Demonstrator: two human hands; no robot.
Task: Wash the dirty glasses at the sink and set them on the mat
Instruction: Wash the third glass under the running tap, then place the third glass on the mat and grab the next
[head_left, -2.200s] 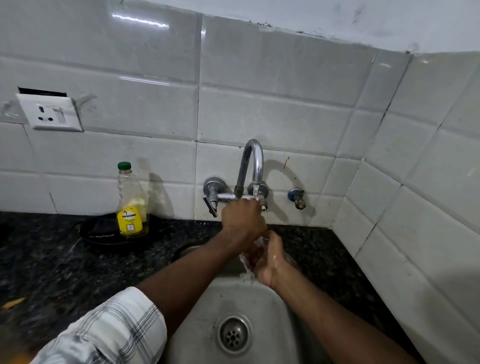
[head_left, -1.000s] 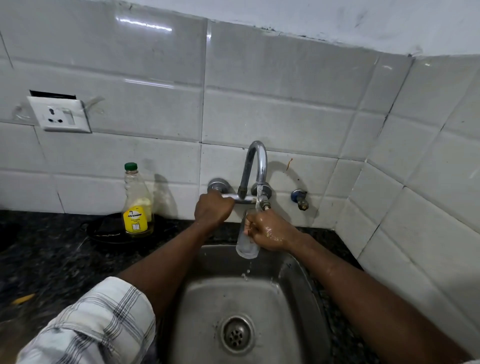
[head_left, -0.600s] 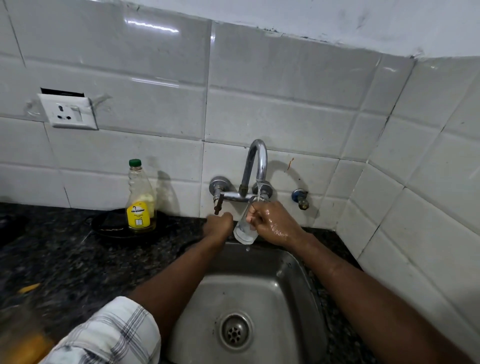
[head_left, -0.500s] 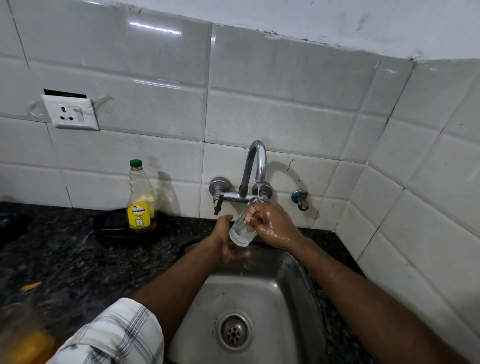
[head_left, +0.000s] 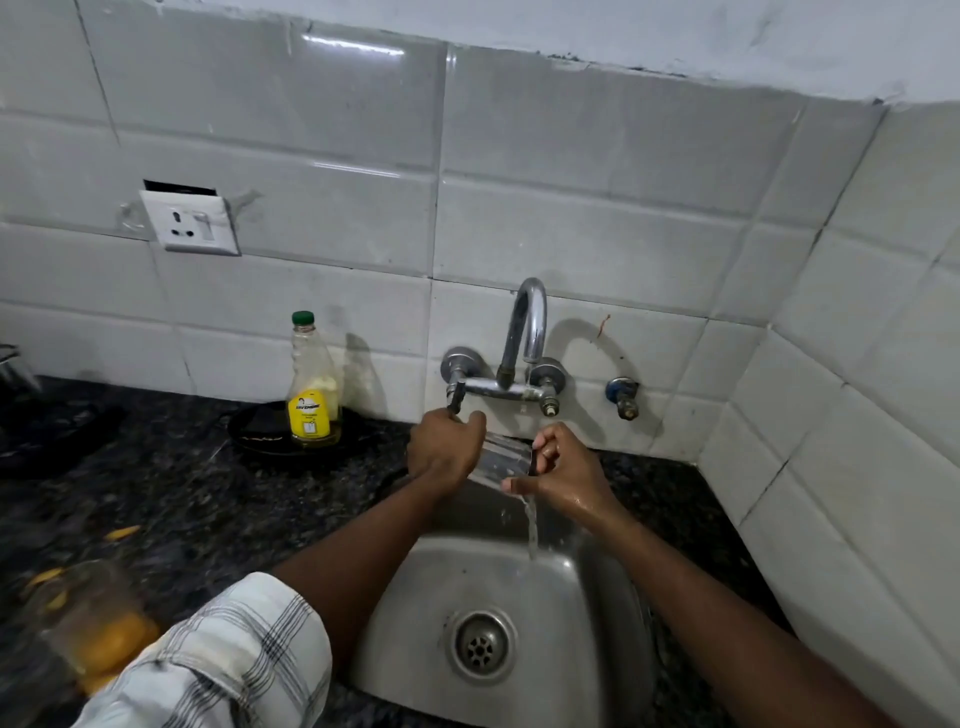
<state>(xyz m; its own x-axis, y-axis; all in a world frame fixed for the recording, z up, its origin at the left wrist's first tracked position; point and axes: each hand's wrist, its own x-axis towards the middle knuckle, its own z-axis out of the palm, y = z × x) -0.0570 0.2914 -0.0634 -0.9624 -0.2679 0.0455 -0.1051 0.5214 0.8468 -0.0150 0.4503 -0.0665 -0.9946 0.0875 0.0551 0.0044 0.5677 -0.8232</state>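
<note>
One clear drinking glass (head_left: 505, 461) is mid-rinse, held tipped on its side under the curved chrome wall tap (head_left: 524, 353), water spilling from its mouth into the steel sink basin (head_left: 582, 649). Left hand (head_left: 441, 452) wraps the base end, grip closed around it; right hand (head_left: 563, 475) is at the open rim, fingers (head_left: 545, 449) curled over or into the mouth, thumb under the lip. So the glass sits between both grips, above the basin's back edge, touching both hands. Judgement: washing of this glass is under way, not finished; setting it down is still left. No mat is identifiable in view. A second blurred glass with orange residue (head_left: 93, 618) stands on the dark speckled stone surface (head_left: 171, 509) at lower left, apparently still dirty. Clear soap bottle with green cap and yellow label (head_left: 313, 395) stands on a dark plate (head_left: 260, 439) left of the tap.
</note>
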